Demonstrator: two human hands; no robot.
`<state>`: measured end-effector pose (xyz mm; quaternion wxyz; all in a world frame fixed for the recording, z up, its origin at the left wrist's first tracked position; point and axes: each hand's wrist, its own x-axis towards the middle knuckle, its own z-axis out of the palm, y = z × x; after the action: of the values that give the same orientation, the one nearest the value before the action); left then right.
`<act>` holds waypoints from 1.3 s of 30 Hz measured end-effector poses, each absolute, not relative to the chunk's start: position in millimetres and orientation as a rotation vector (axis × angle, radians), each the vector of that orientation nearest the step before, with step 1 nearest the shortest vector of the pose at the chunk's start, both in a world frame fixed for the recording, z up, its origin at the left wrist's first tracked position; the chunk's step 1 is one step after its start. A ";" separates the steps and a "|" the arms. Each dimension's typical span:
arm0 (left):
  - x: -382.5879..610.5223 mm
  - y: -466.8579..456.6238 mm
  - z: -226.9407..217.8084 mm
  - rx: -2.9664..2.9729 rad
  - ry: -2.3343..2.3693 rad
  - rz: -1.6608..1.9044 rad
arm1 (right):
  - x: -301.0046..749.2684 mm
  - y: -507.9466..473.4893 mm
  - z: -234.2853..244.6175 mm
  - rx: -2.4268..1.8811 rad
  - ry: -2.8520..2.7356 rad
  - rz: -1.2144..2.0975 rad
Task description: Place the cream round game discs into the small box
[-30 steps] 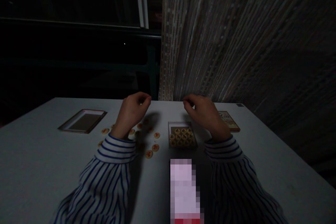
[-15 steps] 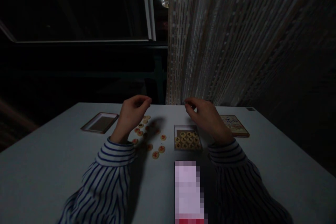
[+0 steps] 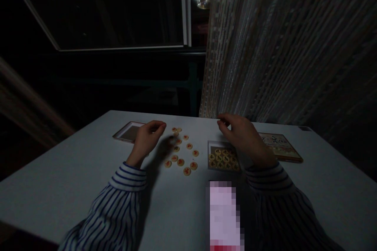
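My left hand hovers over the white table with its fingers curled together, just left of several round wooden game pieces with red marks that lie loose. My right hand is raised above a small open box filled with more round pieces, its thumb and fingers pinched. What either hand holds, if anything, is too dark and small to make out. Both arms wear blue-and-white striped sleeves.
A shallow box lid lies at the back left of the table. A printed card or box cover lies at the back right. A bead curtain hangs behind the table, a dark window to its left.
The view has swung left and tilted, so table and pieces sit further right. My left hand has dropped lower toward the table; my right hand keeps its pinched pose above the box.
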<state>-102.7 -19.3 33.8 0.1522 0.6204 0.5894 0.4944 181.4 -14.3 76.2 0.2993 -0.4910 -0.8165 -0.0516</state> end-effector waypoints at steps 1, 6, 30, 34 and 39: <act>-108.2 -18.6 30.7 1.747 1.710 1.446 | 180.6 -13.2 75.2 -1.307 -2.169 -0.140; -137.3 -13.4 16.0 1.670 1.719 1.551 | 177.5 -9.7 71.1 -1.299 -2.188 -0.167; -147.1 -13.2 -41.1 2.004 1.922 1.363 | 74.3 42.6 41.1 -1.057 -2.852 0.066; -145.3 -13.9 -40.9 2.045 1.926 1.335 | 46.8 58.0 33.1 -1.017 -2.943 0.035; -143.8 -14.2 -39.9 2.100 1.934 1.269 | 26.1 70.3 26.4 -1.052 -3.036 -0.003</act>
<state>-143.8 -14.2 -39.9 0.0085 0.6721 0.6191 0.4062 26.1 70.3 26.4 -0.0359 -0.3270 -0.9443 -0.0008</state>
